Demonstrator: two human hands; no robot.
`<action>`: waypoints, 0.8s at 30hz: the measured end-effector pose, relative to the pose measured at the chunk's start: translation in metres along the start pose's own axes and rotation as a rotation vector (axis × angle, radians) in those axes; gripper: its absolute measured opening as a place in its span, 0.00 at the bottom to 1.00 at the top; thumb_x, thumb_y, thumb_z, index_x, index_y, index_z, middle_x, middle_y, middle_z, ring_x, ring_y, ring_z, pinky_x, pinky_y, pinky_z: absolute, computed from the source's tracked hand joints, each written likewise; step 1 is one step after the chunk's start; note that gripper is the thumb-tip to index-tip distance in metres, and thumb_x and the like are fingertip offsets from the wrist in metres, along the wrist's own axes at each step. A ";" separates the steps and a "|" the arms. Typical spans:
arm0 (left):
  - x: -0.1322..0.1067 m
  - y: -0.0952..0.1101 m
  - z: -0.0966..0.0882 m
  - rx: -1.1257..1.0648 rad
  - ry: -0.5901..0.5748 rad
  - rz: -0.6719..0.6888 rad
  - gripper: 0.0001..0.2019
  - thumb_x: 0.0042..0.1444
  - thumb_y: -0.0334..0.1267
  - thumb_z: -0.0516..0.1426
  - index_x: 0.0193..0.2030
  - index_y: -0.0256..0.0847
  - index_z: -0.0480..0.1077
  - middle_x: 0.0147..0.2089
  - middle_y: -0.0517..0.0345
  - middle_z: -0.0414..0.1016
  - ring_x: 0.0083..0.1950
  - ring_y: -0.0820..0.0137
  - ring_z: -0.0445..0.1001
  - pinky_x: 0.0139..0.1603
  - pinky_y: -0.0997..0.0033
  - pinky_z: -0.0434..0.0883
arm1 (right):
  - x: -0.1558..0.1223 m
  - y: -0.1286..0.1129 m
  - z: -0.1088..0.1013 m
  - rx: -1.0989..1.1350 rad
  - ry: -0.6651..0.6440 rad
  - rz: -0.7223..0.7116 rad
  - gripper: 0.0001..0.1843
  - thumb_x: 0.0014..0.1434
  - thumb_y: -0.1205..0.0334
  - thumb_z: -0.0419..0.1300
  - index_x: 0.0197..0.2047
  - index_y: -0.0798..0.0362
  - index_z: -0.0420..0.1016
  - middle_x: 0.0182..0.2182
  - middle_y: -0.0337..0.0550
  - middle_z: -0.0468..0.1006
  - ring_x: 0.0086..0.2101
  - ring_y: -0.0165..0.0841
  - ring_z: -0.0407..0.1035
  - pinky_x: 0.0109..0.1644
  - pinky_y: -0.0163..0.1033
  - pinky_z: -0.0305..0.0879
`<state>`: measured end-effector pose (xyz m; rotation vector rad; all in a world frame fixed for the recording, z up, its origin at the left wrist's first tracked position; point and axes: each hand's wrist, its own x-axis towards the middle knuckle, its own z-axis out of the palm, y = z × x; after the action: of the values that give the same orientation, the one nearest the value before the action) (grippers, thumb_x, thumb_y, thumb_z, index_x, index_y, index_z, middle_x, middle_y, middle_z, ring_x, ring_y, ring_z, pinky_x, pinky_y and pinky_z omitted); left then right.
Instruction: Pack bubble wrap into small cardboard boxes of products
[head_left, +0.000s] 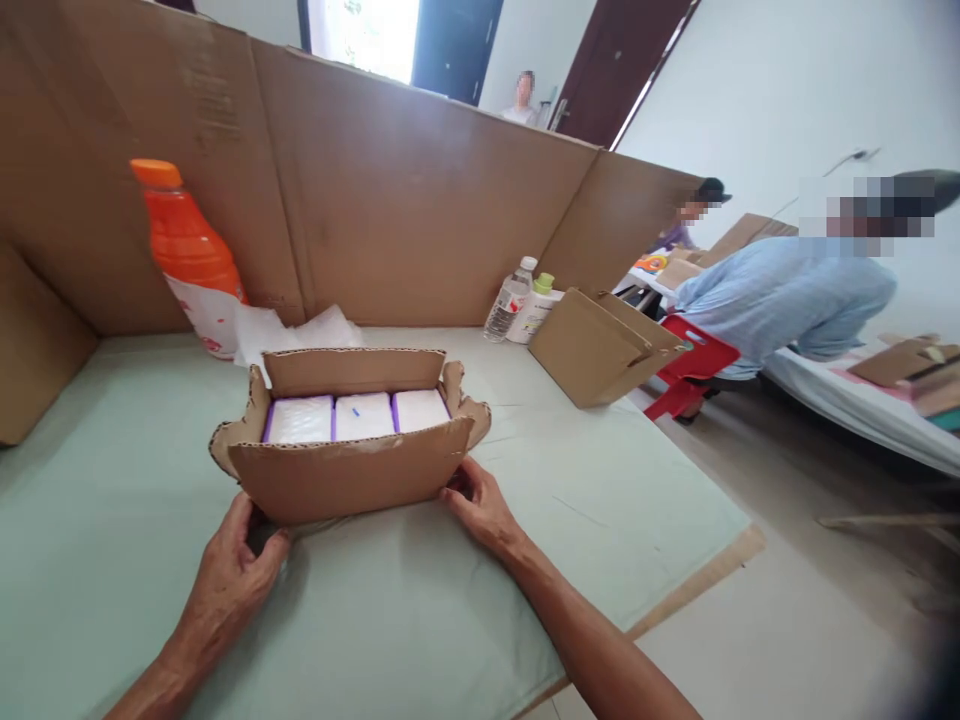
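Observation:
An open cardboard box (pixel 349 478) sits in front of me on the table, its flaps standing up. Inside it, three white packs with purple edges (pixel 362 416) lie side by side; a small blue mark shows on the middle one. My left hand (pixel 238 560) grips the box's lower left corner, thumb at the front and fingertips partly hidden behind the side. At the lower right corner, my right hand (pixel 484 505) holds the box in the same way, its fingers tucked partly out of sight. Crumpled white plastic (pixel 300 332) lies just behind the box.
A big orange bottle (pixel 191 250) stands back left, before a tall cardboard screen (pixel 420 200). Back right are a clear bottle (pixel 510 300), a white bottle with a green cap (pixel 534 312) and another cardboard box (pixel 592 345). A seated person (pixel 787 290) is beyond the table's right edge.

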<state>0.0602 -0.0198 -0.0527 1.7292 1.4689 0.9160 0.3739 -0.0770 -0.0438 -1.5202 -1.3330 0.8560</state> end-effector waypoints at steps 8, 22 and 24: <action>0.016 0.014 -0.030 -0.112 -0.097 -0.040 0.17 0.46 0.41 0.51 0.40 0.40 0.75 0.40 0.52 0.81 0.41 0.61 0.78 0.38 0.67 0.74 | 0.015 0.007 -0.012 -0.058 0.125 0.108 0.16 0.52 0.53 0.61 0.18 0.52 0.72 0.18 0.39 0.72 0.22 0.31 0.63 0.26 0.35 0.62; 0.215 0.004 -0.042 0.129 0.118 -0.266 0.12 0.40 0.47 0.63 0.18 0.42 0.72 0.18 0.59 0.66 0.32 0.60 0.73 0.36 0.65 0.69 | 0.021 0.044 -0.023 -0.165 0.222 0.041 0.18 0.50 0.43 0.66 0.29 0.50 0.84 0.30 0.48 0.85 0.38 0.47 0.78 0.46 0.51 0.77; 0.222 0.000 -0.031 0.080 0.107 -0.279 0.12 0.37 0.44 0.64 0.15 0.42 0.68 0.16 0.61 0.61 0.30 0.62 0.71 0.32 0.68 0.66 | 0.020 0.044 -0.024 -0.181 0.208 0.035 0.17 0.51 0.45 0.65 0.27 0.50 0.83 0.27 0.46 0.84 0.36 0.46 0.77 0.45 0.50 0.77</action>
<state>0.0598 0.2020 -0.0179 1.4995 1.7858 0.8198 0.4149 -0.0614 -0.0751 -1.7269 -1.2602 0.5927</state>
